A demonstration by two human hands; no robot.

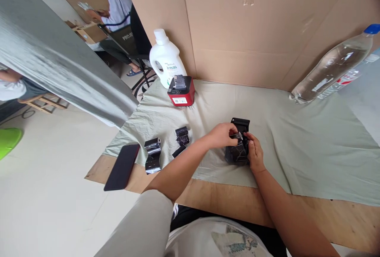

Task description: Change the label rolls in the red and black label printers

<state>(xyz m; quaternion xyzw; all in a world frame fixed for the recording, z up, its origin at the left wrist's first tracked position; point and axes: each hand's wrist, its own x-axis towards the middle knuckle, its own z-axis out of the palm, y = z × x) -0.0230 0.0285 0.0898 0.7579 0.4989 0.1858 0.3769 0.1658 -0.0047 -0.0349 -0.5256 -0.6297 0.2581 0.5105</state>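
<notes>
Both my hands are on a black shiny pouch (237,152) that stands on the pale green cloth (311,142). My left hand (221,135) pinches a dark strip at the pouch's top edge. My right hand (254,153) grips the pouch's right side. To the left on the cloth lie a small black foil roll (182,136), a flat black piece (178,151) and a longer curled foil strip (153,155).
A red and black box (181,91) and a white detergent bottle (166,58) stand at the back left. A clear water bottle (332,65) leans against the cardboard wall (237,31). A black phone (122,166) lies at the table's wooden edge. Another person (117,5) sits behind.
</notes>
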